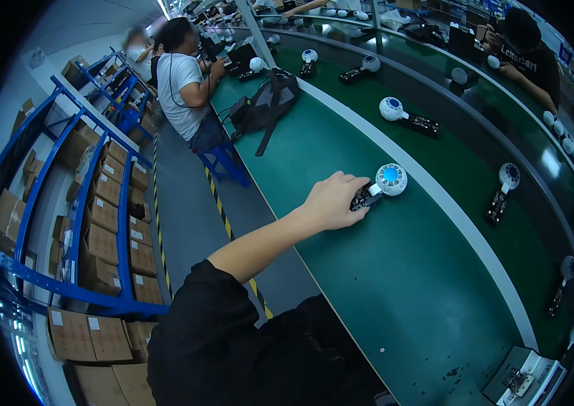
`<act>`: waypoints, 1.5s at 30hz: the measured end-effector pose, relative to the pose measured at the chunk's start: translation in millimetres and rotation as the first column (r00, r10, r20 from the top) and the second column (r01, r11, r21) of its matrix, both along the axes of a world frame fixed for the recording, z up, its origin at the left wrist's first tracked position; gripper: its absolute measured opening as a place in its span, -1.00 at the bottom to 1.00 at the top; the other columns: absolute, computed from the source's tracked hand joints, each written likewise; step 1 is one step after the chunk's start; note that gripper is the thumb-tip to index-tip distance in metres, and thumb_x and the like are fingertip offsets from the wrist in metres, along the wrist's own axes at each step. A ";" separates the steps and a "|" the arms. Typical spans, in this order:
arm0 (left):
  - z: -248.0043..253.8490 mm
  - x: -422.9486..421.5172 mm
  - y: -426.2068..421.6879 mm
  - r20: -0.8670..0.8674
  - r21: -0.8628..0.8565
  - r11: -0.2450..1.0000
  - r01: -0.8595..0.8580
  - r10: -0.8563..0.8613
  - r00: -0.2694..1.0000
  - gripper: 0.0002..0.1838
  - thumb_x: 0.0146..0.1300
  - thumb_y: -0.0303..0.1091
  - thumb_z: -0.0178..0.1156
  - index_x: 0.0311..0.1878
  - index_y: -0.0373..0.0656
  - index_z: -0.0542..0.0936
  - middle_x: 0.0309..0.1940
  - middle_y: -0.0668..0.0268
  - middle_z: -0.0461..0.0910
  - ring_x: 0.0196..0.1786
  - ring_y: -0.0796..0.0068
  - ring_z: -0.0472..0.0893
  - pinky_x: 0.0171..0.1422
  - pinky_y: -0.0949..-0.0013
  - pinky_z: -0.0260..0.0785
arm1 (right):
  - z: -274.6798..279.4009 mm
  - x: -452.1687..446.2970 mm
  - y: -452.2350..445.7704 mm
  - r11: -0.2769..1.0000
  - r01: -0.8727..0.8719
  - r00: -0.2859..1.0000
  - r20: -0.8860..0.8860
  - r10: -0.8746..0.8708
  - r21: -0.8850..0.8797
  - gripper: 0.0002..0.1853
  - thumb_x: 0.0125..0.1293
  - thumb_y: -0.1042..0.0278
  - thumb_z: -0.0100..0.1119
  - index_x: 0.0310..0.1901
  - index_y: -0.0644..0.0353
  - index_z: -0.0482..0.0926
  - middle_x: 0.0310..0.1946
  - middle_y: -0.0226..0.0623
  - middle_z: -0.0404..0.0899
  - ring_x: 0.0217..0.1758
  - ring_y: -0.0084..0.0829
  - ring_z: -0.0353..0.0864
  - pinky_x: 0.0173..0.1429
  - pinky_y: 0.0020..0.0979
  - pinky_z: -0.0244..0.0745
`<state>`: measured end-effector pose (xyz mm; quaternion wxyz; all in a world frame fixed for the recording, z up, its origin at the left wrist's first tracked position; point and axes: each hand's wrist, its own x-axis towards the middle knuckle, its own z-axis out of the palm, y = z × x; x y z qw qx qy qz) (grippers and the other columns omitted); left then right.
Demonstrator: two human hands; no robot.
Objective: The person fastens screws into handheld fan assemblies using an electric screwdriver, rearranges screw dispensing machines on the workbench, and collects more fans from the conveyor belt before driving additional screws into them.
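We face a green bench [429,298] in a workshop, with a white strip [525,337] parting it from a darker green lane [449,169]. The round-headed unit [388,184] is right of centre, just short of that strip; we cannot tell whether its head rests on the bench. The left hand [334,201] reaches in from the left, its fingers curled round the dark board [362,197] at the unit's left end. We take it to be holding the board, but the pads are hidden, so we cannot judge how firmly. The right hand is out of our view.

If the fingers press hard on that bare board, we think small parts could bend or come off. Lifting by the board alone could strain the slim white neck [375,190], as the head looks like the bulkier end.

The head is white and round, with a bright blue disc at its middle and dark openings ringed about it.

Beyond, we see a similar unit [395,109] on the lane and a dark bag [277,98] farther up the bench. A metal fixture [527,379] stands near right, dark specks [454,373] beside it. Far left sits a person [185,88]; blue racks [124,237] of cartons line the left.
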<state>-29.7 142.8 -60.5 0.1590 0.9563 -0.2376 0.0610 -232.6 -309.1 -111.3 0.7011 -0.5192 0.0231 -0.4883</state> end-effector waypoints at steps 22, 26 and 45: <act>-28.7 198.8 -340.5 0.332 0.810 0.512 0.286 -0.802 0.496 -0.65 0.41 -0.16 0.17 0.24 0.32 0.58 0.40 0.33 0.44 0.50 0.21 0.36 0.33 -0.07 0.38 | 12.8 -150.4 -64.9 0.973 0.221 0.975 0.050 -0.218 -0.065 -0.20 0.50 -0.05 0.12 0.53 0.23 0.01 -0.13 -0.20 0.48 -0.45 -0.57 0.40 -0.32 -0.50 0.33; 10.1 155.3 -316.9 0.225 0.815 0.489 0.310 -0.761 0.608 -0.31 0.06 -0.24 0.51 0.33 0.17 0.54 0.39 0.28 0.46 0.47 0.22 0.39 0.48 0.04 0.31 | 37.1 -177.9 -54.1 0.961 0.248 0.967 0.097 -0.237 -0.119 -0.17 0.50 -0.09 0.12 0.55 0.23 -0.01 -0.11 -0.19 0.48 -0.45 -0.58 0.40 -0.32 -0.51 0.33; -34.0 -98.6 -305.9 -0.034 -0.129 0.553 0.823 -0.832 0.554 -0.47 0.07 -0.19 0.54 0.10 -0.10 0.63 -0.08 0.26 0.71 0.01 0.18 0.61 0.03 0.13 0.54 | 96.6 -119.9 -42.1 0.738 0.554 0.827 0.154 -0.541 -0.385 -0.43 0.41 0.66 0.15 0.39 0.26 0.20 -0.32 -0.13 0.65 -0.51 -0.42 0.55 -0.35 -0.31 0.52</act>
